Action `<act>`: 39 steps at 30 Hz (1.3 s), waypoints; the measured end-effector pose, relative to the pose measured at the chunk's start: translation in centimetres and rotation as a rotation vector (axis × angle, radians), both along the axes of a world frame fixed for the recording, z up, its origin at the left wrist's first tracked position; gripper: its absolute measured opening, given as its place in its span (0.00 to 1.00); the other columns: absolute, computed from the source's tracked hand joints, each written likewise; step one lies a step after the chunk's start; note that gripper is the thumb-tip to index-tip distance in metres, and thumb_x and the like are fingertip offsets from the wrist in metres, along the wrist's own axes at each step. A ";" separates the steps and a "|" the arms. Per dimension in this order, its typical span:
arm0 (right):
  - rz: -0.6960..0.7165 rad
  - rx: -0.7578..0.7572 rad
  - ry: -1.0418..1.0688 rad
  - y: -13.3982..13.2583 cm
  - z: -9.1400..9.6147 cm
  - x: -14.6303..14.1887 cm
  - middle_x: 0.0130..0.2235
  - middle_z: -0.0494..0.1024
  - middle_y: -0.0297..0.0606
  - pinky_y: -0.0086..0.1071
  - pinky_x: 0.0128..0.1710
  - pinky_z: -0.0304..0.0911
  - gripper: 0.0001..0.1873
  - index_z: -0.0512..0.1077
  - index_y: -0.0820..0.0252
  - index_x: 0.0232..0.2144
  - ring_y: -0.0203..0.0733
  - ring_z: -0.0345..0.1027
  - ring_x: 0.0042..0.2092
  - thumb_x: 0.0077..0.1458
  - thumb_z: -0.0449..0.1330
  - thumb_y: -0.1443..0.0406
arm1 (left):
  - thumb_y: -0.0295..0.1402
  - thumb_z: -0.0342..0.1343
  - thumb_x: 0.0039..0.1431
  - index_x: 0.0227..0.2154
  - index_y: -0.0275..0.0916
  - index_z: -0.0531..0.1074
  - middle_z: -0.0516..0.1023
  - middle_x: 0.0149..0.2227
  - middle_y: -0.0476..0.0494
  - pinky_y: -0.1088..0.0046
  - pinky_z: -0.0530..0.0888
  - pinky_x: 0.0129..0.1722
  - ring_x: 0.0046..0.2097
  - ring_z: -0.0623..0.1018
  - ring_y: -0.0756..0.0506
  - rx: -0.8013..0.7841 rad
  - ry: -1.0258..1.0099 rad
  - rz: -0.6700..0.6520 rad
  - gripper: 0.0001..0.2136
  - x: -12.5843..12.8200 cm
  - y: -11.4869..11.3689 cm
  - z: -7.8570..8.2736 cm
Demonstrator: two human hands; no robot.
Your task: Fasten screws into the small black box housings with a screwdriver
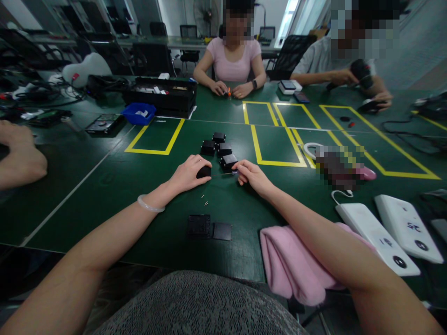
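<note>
Stretching beyond the box group (224, 149) on all sides, the green table (237, 204) bore yellow tape (279, 164) in outlined rectangles to its left and right. Farther off and left of the group stood a black crate (174, 105) and a blue tray (139, 119). Nearer and right of it lay a pink towel (286, 260) and two white power banks (377, 239). Across the table from the group sat a co-worker in a pink shirt (233, 65); farther right, another co-worker (316, 60) held a dark tool. Black chairs (153, 59) and a fan (208, 17) filled the room behind.

The black box (203, 172) sat at the near left of the group, largely hidden by fingers, so its long axis could not be told. The screwdriver (225, 174) lay nearly level, just nearer than the group, its long axis running left to right, its thin shaft pointing left at the black box. Nearer still were loose screws (206, 203), then an open case (199, 226) beside a flat plate (222, 231).

The left hand (190, 172) reached in from the near left of the group, palm down, thumb and fingers curved partway closed around the black box. The right hand (253, 176) came from the near right, knuckles bent, thumb and fingertips pinched together on the screwdriver's handle; whether they touched the group's nearest box could not be told.
</note>
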State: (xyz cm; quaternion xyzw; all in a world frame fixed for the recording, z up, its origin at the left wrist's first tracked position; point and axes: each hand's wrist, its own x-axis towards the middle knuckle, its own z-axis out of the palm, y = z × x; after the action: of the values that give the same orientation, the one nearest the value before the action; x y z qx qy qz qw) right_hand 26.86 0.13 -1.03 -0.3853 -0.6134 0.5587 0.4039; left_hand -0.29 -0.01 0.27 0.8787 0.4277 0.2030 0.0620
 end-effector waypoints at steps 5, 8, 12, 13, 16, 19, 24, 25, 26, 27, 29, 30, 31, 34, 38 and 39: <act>-0.033 0.014 -0.034 0.1 0.0 0.1 0.19 0.64 0.22 0.29 0.27 0.57 0.09 0.69 0.58 0.39 0.34 0.61 0.22 0.61 0.62 0.59 | 0.36 0.63 0.63 0.49 0.42 0.72 0.76 0.49 0.40 0.58 0.76 0.48 0.53 0.73 0.37 -0.010 -0.004 0.001 0.14 0.1 0.0 0.0; -0.035 0.030 -0.055 0.0 0.0 0.2 0.20 0.66 0.23 0.30 0.27 0.56 0.10 0.69 0.58 0.40 0.34 0.62 0.23 0.61 0.61 0.59 | 0.36 0.63 0.63 0.49 0.42 0.72 0.76 0.49 0.41 0.58 0.76 0.48 0.53 0.73 0.37 -0.001 -0.007 0.001 0.13 0.0 0.1 -0.1; -0.026 0.015 -0.022 0.0 0.0 0.1 0.20 0.65 0.23 0.30 0.27 0.57 0.15 0.70 0.58 0.39 0.34 0.61 0.23 0.61 0.63 0.53 | 0.36 0.62 0.63 0.49 0.43 0.72 0.76 0.49 0.41 0.58 0.76 0.48 0.53 0.73 0.37 0.004 0.000 0.001 0.14 0.0 0.1 -0.2; -0.019 0.009 -0.009 0.0 0.0 0.0 0.20 0.63 0.22 0.30 0.27 0.58 0.16 0.70 0.58 0.39 0.33 0.60 0.23 0.61 0.62 0.52 | 0.36 0.62 0.63 0.49 0.43 0.72 0.76 0.49 0.41 0.58 0.76 0.47 0.53 0.73 0.37 0.005 -0.001 0.000 0.13 0.0 0.1 -0.2; 0.006 0.003 0.005 0.1 -0.1 0.0 0.18 0.59 0.21 0.30 0.28 0.58 0.17 0.70 0.57 0.38 0.33 0.58 0.22 0.61 0.62 0.51 | 0.36 0.62 0.63 0.49 0.43 0.72 0.76 0.49 0.41 0.58 0.76 0.47 0.53 0.73 0.37 0.007 -0.005 -0.005 0.13 0.0 0.1 -0.1; -0.001 0.012 -0.014 0.2 -0.2 0.1 0.18 0.62 0.21 0.30 0.28 0.58 0.13 0.69 0.57 0.38 0.34 0.60 0.22 0.61 0.63 0.55 | 0.36 0.62 0.63 0.49 0.42 0.72 0.76 0.50 0.41 0.58 0.76 0.47 0.53 0.73 0.37 0.005 -0.007 -0.005 0.13 0.0 0.0 -0.1; -0.036 0.025 -0.059 0.1 0.0 0.2 0.20 0.68 0.24 0.29 0.28 0.57 0.08 0.69 0.58 0.40 0.34 0.63 0.23 0.61 0.61 0.61 | 0.36 0.63 0.63 0.49 0.42 0.72 0.76 0.50 0.41 0.58 0.76 0.47 0.53 0.74 0.37 0.001 -0.005 -0.004 0.14 0.0 0.0 -0.1; -0.038 0.021 -0.054 0.0 0.0 0.2 0.20 0.67 0.24 0.29 0.28 0.57 0.08 0.69 0.58 0.39 0.34 0.62 0.23 0.61 0.61 0.61 | 0.36 0.63 0.63 0.49 0.42 0.72 0.76 0.50 0.41 0.58 0.76 0.47 0.53 0.74 0.37 0.002 -0.004 -0.004 0.14 0.0 0.0 -0.1; -0.038 0.015 -0.045 0.0 0.0 0.2 0.20 0.67 0.24 0.29 0.27 0.57 0.08 0.69 0.58 0.39 0.34 0.62 0.23 0.61 0.61 0.60 | 0.36 0.63 0.63 0.49 0.42 0.72 0.76 0.50 0.41 0.58 0.76 0.47 0.53 0.74 0.37 0.002 -0.004 -0.003 0.14 0.0 0.0 -0.1; -0.036 0.008 -0.033 0.0 0.0 0.1 0.20 0.67 0.24 0.29 0.27 0.57 0.09 0.69 0.58 0.39 0.34 0.62 0.23 0.61 0.61 0.59 | 0.36 0.63 0.63 0.49 0.42 0.72 0.76 0.50 0.41 0.58 0.76 0.47 0.53 0.73 0.37 0.002 -0.002 -0.001 0.14 0.0 0.0 -0.1; -0.024 -0.004 -0.007 0.0 0.0 0.0 0.20 0.65 0.23 0.29 0.28 0.58 0.11 0.69 0.58 0.39 0.34 0.60 0.23 0.63 0.62 0.57 | 0.36 0.63 0.63 0.49 0.42 0.72 0.76 0.50 0.41 0.59 0.76 0.47 0.53 0.74 0.37 0.001 0.002 0.002 0.14 0.0 0.0 -0.1; -0.016 -0.007 0.002 0.0 -0.1 0.0 0.19 0.63 0.23 0.30 0.28 0.58 0.13 0.69 0.58 0.38 0.33 0.60 0.22 0.63 0.62 0.55 | 0.36 0.63 0.63 0.50 0.42 0.72 0.76 0.50 0.41 0.59 0.76 0.47 0.53 0.74 0.37 0.001 0.004 0.004 0.14 0.0 0.0 -0.1; -0.005 -0.008 0.005 0.0 -0.1 0.0 0.18 0.62 0.22 0.30 0.28 0.58 0.14 0.69 0.58 0.38 0.33 0.59 0.22 0.63 0.62 0.54 | 0.36 0.63 0.63 0.50 0.42 0.72 0.76 0.50 0.41 0.59 0.76 0.47 0.53 0.74 0.36 0.002 0.006 0.005 0.14 0.0 0.0 -0.1; 0.012 0.003 -0.008 0.1 -0.2 0.0 0.17 0.59 0.20 0.30 0.27 0.58 0.15 0.70 0.58 0.37 0.33 0.57 0.21 0.62 0.63 0.53 | 0.35 0.64 0.63 0.50 0.41 0.72 0.77 0.50 0.41 0.58 0.76 0.48 0.53 0.74 0.36 0.008 0.007 0.005 0.14 0.0 0.0 -0.1; -0.019 0.041 -0.047 0.1 -0.1 0.1 0.19 0.66 0.23 0.29 0.27 0.57 0.11 0.70 0.59 0.38 0.33 0.61 0.22 0.59 0.63 0.58 | 0.34 0.64 0.62 0.49 0.41 0.73 0.77 0.50 0.41 0.58 0.76 0.50 0.53 0.74 0.37 0.011 0.001 0.010 0.14 0.1 0.0 -0.1; -0.029 0.047 -0.058 0.1 0.0 0.1 0.19 0.68 0.23 0.29 0.27 0.57 0.10 0.70 0.59 0.38 0.33 0.62 0.22 0.59 0.62 0.59 | 0.34 0.64 0.62 0.49 0.41 0.73 0.77 0.50 0.41 0.58 0.76 0.50 0.53 0.74 0.37 0.010 0.001 0.011 0.14 0.1 0.0 -0.1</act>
State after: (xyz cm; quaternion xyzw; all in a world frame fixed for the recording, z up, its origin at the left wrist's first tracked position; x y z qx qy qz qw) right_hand 26.99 0.24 -1.07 -0.4008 -0.6321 0.5268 0.4029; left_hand -0.17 -0.03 0.16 0.8768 0.4315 0.2048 0.0562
